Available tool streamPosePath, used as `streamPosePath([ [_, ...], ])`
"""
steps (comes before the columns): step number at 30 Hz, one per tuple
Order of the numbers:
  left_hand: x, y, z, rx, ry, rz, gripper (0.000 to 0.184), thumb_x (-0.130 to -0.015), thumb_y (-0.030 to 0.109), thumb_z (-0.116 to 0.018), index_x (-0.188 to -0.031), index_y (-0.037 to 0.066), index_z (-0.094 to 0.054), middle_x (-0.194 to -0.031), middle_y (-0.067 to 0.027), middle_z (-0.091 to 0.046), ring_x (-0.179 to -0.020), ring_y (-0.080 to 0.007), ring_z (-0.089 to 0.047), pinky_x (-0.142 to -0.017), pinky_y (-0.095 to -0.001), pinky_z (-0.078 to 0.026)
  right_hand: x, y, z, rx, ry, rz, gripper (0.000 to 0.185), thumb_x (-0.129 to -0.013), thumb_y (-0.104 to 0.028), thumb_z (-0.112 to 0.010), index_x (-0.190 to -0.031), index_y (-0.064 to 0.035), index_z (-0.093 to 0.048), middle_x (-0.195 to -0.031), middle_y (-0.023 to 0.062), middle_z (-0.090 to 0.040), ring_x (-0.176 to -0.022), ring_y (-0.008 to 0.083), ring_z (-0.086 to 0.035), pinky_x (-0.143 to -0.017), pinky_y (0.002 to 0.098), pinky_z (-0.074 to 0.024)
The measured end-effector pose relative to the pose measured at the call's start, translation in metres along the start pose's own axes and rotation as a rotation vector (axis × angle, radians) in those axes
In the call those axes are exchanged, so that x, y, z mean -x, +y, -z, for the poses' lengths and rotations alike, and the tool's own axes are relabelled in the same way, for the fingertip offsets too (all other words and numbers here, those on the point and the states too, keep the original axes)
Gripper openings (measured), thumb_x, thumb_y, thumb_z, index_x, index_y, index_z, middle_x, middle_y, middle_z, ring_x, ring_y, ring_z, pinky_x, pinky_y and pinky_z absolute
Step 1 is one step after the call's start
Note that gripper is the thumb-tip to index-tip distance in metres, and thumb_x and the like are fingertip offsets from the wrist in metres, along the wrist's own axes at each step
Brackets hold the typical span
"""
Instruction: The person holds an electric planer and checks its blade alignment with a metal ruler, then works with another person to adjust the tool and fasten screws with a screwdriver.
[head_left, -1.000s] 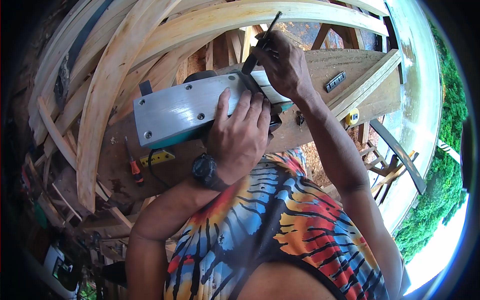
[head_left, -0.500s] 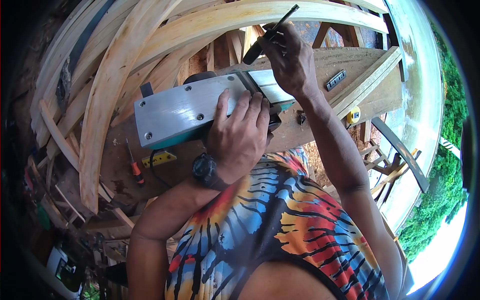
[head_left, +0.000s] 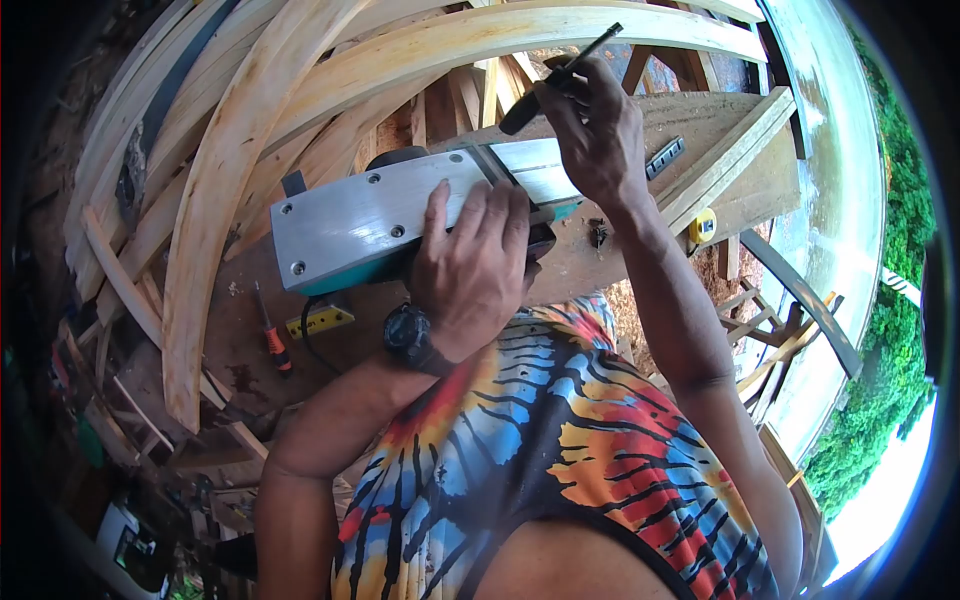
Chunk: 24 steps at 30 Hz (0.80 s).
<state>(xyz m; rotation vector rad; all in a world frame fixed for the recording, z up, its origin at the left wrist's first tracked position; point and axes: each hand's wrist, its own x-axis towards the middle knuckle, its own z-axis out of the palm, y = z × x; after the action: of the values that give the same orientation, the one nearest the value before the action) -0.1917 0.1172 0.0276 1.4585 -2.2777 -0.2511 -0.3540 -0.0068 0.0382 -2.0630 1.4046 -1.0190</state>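
An electric planer [head_left: 345,220] lies upside down on the wooden board, its silver sole facing up and a green body showing beneath. My left hand [head_left: 470,250], with a watch on the wrist, grips it: the fingers press on the sole beside the cutter slot, and the thumb is mostly hidden at the near side. In my right hand [head_left: 605,140] is a screwdriver [head_left: 522,112] with a black handle, its thin dark shaft pointing up and right above the planer's far end. A slotted metal bar [head_left: 665,157] lies right of that hand. Small dark parts [head_left: 598,233] sit nearer me.
A yellow tape measure [head_left: 703,225] is by a wooden beam [head_left: 730,160] on the right. An orange-handled screwdriver [head_left: 275,345] and a yellow tool [head_left: 320,320] lie to the left. Long curved timbers [head_left: 235,180] crowd the left and far side.
My right hand has shifted slightly right and down with the black screwdriver, now partly covering the slotted metal bar's end. My left hand stays on the planer.
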Motion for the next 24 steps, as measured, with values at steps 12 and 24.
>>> streamPosePath([
  [12, -0.006, 0.009, 0.001, -0.117, -0.016, 0.04, 0.076, -0.083, 0.048, -0.077, -0.132, -0.006, -0.056, -0.134, -0.0249, -0.059, -0.127, -0.0377, -0.056, -0.113, -0.0716, -0.025, 0.036, -0.009, 0.026, -0.107, 0.007, -0.036, 0.024, -0.091, -0.017, -0.072, -0.104, -0.0005, -0.063, -0.085, 0.0169, -0.074, -0.078, 0.036, -0.075, -0.068, 0.0426, -0.0581],
  [24, -0.004, 0.013, -0.002, -0.135, -0.049, 0.124, 0.096, -0.08, 0.053, -0.078, -0.145, -0.009, -0.042, -0.145, -0.029, -0.052, -0.134, -0.0403, -0.053, -0.117, -0.0721, -0.019, 0.053, -0.007, 0.017, -0.129, -0.126, -0.121, 0.024, -0.093, -0.015, -0.07, -0.111, -0.0021, -0.061, -0.087, 0.0169, -0.075, -0.083, 0.0337, -0.076, -0.072, 0.0428, -0.0587],
])
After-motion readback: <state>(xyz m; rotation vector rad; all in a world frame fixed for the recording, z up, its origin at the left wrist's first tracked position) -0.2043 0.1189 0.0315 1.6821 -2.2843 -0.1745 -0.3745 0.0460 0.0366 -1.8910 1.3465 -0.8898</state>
